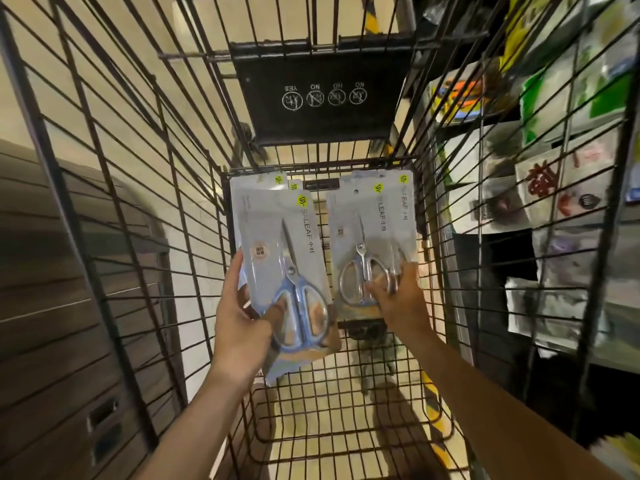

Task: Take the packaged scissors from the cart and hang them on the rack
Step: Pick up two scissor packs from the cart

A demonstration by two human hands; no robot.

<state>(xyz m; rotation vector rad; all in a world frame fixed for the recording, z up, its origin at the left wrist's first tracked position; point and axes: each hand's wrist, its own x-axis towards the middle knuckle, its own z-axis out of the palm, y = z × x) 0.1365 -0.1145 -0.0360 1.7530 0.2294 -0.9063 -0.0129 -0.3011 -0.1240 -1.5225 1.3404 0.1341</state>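
Both my arms reach down into a black wire cart (194,216). My left hand (242,317) grips a grey-blue card pack of blue-handled scissors (294,271) by its lower left, thumb across the front. More packs of the same kind lie behind it toward the far end of the cart. My right hand (398,299) has its fingers curled on the lower part of a pack of silver scissors (367,251), which lies on top of another similar pack. The rack (554,188) stands outside the cart on the right, blurred, with hanging goods on it.
The cart's black child-seat flap (322,95) with white icons stands at the far end. Dark wood-look panelling (52,271) runs along the left. The pale floor shows through the cart's wire bottom (346,403).
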